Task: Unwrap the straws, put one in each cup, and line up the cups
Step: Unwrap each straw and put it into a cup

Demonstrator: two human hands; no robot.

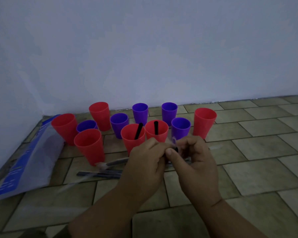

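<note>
Several red and purple cups stand on the tiled floor near the wall. Two red cups in the middle hold black straws: one red cup [132,140] with a slanted straw [138,131], another red cup [156,133] with an upright straw [156,127]. In front of them my left hand [144,162] and my right hand [194,158] meet, both pinching a wrapped black straw [175,149] and its clear wrapper. Several wrapped straws [101,174] lie on the floor to the left of my hands.
A blue and clear plastic bag [24,164] lies flat at the left beside the cups. A pale wall rises just behind the cups. A tall red cup [204,122] stands at the right end, and a red cup [89,146] stands nearest at the left.
</note>
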